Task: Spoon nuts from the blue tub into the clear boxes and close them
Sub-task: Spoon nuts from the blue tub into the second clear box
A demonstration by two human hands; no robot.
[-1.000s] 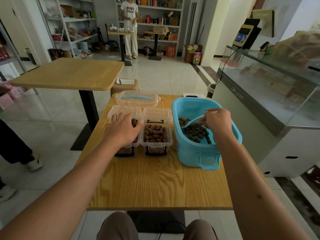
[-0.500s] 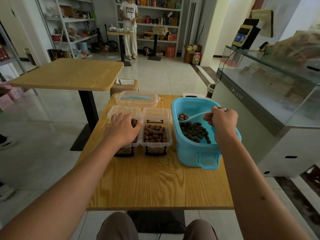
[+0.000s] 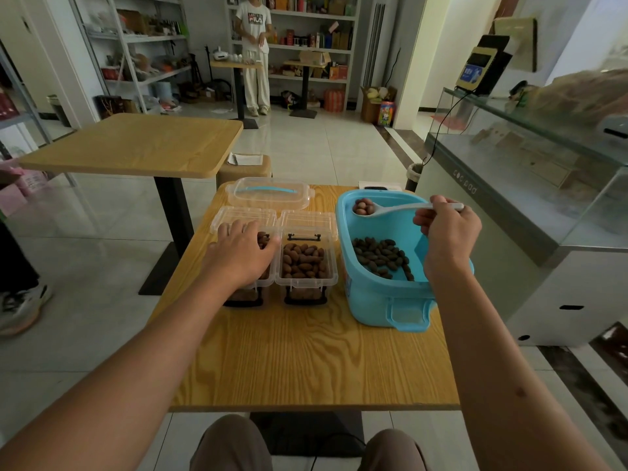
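**Head view: loaded spoon lifted out of the tub**

Head view shows the bench (image 3: 306,362) carrying the blue tub (image 3: 384,300) at three o'clock and two clear boxes at its centre. Since a second ago the spoon (image 3: 390,209) has risen from the nuts (image 3: 380,256) on the tub floor and now hangs over the tub's far rim with several nuts in its bowl, so I judge a scoop is ready to cross to a box. Right hand (image 3: 448,229) has its fingers curled tight round the spoon handle. Left hand (image 3: 243,253) rests with loosely bent fingers on the left box (image 3: 238,217), steadying it. Right box (image 3: 306,263) looks nearly full, lid open. A spare lid (image 3: 270,195) lies at twelve o'clock
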